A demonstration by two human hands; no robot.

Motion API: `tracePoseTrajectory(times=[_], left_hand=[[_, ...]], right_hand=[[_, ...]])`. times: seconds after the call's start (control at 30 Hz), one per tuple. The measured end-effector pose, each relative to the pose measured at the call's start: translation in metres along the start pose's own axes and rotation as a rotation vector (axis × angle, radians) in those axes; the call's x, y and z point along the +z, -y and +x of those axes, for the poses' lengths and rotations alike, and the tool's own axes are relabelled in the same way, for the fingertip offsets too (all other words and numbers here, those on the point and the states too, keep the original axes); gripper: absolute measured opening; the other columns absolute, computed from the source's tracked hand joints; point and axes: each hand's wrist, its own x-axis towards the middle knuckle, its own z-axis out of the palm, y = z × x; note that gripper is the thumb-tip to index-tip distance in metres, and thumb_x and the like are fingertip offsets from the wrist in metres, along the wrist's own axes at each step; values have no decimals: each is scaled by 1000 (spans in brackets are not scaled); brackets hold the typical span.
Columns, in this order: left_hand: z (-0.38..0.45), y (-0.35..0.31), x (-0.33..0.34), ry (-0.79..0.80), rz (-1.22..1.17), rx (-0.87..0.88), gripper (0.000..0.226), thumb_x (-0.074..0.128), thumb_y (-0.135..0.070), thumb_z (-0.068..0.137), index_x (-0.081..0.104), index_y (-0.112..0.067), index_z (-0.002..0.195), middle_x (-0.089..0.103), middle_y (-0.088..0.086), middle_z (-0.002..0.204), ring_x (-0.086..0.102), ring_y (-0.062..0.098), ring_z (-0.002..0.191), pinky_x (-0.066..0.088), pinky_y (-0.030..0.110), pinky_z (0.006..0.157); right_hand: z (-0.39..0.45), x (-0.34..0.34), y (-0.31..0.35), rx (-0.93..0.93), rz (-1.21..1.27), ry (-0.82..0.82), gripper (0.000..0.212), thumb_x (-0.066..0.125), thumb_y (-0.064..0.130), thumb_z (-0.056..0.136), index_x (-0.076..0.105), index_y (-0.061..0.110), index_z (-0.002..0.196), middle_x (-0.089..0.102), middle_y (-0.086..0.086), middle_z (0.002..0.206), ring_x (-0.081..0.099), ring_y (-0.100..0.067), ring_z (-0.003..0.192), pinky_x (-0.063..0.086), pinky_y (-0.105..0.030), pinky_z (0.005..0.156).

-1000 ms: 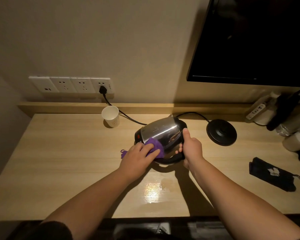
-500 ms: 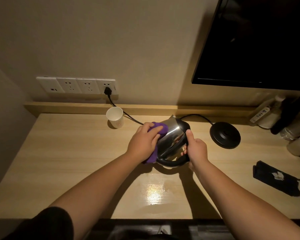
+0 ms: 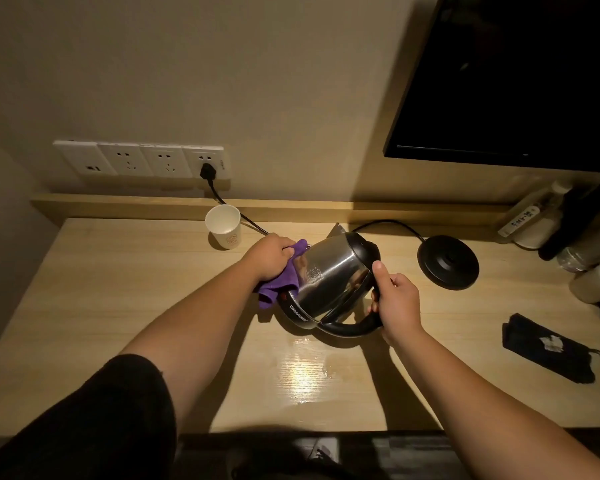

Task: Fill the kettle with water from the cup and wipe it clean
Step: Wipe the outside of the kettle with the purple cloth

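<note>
Head view: a pale wooden worktop point(image 3: 118, 306) carries a tilted stainless steel kettle point(image 3: 329, 275), its base edge resting on the wood and its spout pointing toward the wall. The right hand point(image 3: 397, 301) grips the black handle point(image 3: 352, 329). The left hand point(image 3: 269, 258) clutches a purple cloth point(image 3: 279, 280) pressed against the kettle's left side. A round black kettle base point(image 3: 447, 262) sits just right. A white paper cup point(image 3: 223, 227) stands upright near the wall, apart from the kettle.
</note>
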Motion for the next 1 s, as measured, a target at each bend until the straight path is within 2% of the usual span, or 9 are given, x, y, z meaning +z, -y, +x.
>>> tracePoseTrajectory(times=[0.07,0.2,0.37,0.43,0.53,0.6,0.67,0.8,1.0], left_hand=[[-7,3,8,-64,37,23,26,42,-19,100,67,-20,93,62,3,97,59,21,88,40,30,73],[-33,6,30,-254,-55,-33,32,41,-25,102,58,-18,128,49,1,123,52,11,98,39,24,84],[-69,0,60,-418,-55,12,37,46,-29,100,49,-23,136,43,-5,134,46,5,108,40,17,88],[-80,-1,73,-416,-77,2,40,47,-33,99,44,-26,139,42,-8,135,41,-3,105,33,5,79],[-97,-1,83,-412,-47,30,41,47,-37,99,42,-29,139,43,-7,135,45,-4,101,34,2,74],[-106,-1,88,-374,132,138,43,48,-27,99,43,-26,142,39,3,144,43,12,120,38,14,94],[-113,2,93,-340,261,217,49,51,-19,96,43,-24,143,35,7,147,39,25,129,39,31,100],[-122,3,108,-213,414,270,65,65,-16,88,31,-28,143,30,3,145,39,23,124,49,33,92],[-124,4,108,-162,292,295,41,48,-29,99,45,-29,140,39,-4,141,41,15,122,42,27,99]], right_hand=[[-1,1,0,5,14,-25,43,59,53,91,58,10,84,54,-10,69,54,-28,61,51,-40,64],[-3,3,3,29,56,-62,43,61,52,90,56,11,80,54,-10,70,54,-26,62,50,-38,64],[-7,5,7,79,118,-84,41,59,49,93,53,10,80,50,-6,65,49,-19,56,46,-33,58],[-8,5,8,93,127,-83,42,58,49,93,54,9,82,50,-7,65,49,-19,54,46,-33,57],[-9,7,9,95,133,-79,42,58,50,93,55,9,85,51,-8,66,49,-20,54,47,-35,57],[-10,8,9,90,137,-84,42,58,51,93,55,9,86,52,-8,68,50,-21,58,47,-36,59],[-11,9,9,93,146,-88,43,59,52,92,56,9,89,53,-9,71,52,-23,61,48,-37,61],[-14,12,8,62,117,-95,44,58,53,91,55,10,90,55,-11,76,54,-24,66,49,-38,64],[-17,9,18,-105,-67,-61,40,60,50,91,52,12,88,59,-11,82,58,-24,72,51,-37,65]])
